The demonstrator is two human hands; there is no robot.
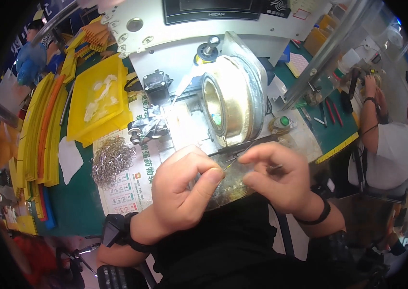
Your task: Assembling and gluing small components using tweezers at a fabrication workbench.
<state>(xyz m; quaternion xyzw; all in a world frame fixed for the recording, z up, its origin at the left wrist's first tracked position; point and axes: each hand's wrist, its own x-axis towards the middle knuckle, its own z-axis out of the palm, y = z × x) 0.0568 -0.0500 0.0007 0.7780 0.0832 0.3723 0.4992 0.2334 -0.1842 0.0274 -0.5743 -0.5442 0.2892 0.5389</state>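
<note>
My left hand is closed, its thumb and forefinger pinching a thin, short wire piece that points toward my right hand. My right hand is close beside it, with thumb and forefinger tips apart and the other fingers curled. A narrow dark metal piece shows among those curled fingers; its kind is hidden. Just beyond both hands stands a machine with a large, pale round wheel, brightly lit. To the left of my left hand, a heap of small bent wire pieces lies on a printed sheet.
A yellow tray with white scraps stands left of the machine, beside stacked yellow and orange strips. A green-capped bottle is right of the wheel. Pens and hand tools lie farther right, where another person works.
</note>
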